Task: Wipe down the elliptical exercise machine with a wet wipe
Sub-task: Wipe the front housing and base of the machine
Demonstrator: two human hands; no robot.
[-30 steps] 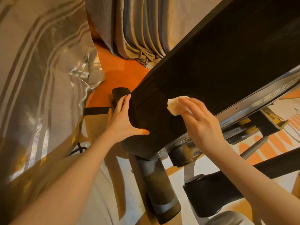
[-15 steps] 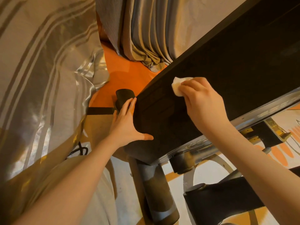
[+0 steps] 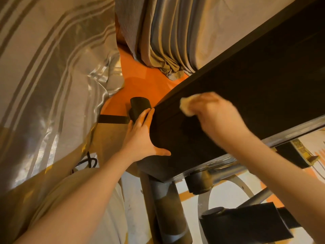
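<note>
The right hand (image 3: 217,115), blurred, grips the wipe (image 3: 187,104) against the dark machine panel (image 3: 246,95); the wipe sticks out left of its fingers. The left hand (image 3: 140,136) rests flat, fingers straight, on the panel's near-left corner.

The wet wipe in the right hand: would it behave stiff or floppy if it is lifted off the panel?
Probably floppy: the wet wipe is bunched under the right hand. Likely light too. It seems to slide easily on the dark panel.
</note>
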